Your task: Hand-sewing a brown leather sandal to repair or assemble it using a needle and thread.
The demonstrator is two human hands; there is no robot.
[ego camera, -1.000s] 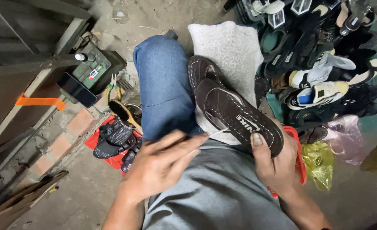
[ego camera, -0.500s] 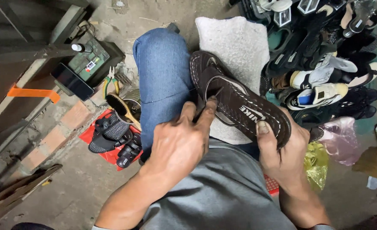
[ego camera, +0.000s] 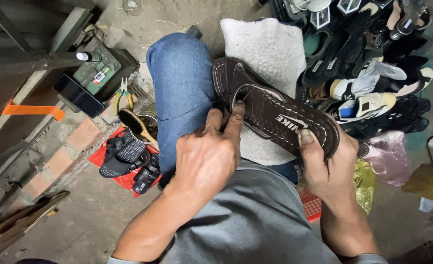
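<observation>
Your left hand [ego camera: 207, 155] has moved up onto the sandal [ego camera: 275, 111], fingers pinched on its strap near the blue knee [ego camera: 182, 80]. Sandal lies across your lap over a white towel [ego camera: 267, 46]. Right hand [ego camera: 324, 164] clamps its heel end, thumb on top. Shoe pile [ego camera: 373, 73] right of the sandal.

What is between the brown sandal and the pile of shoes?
In the head view, a white fluffy cloth lies between the brown sandal and the pile of shoes, spreading under the sandal too.
</observation>
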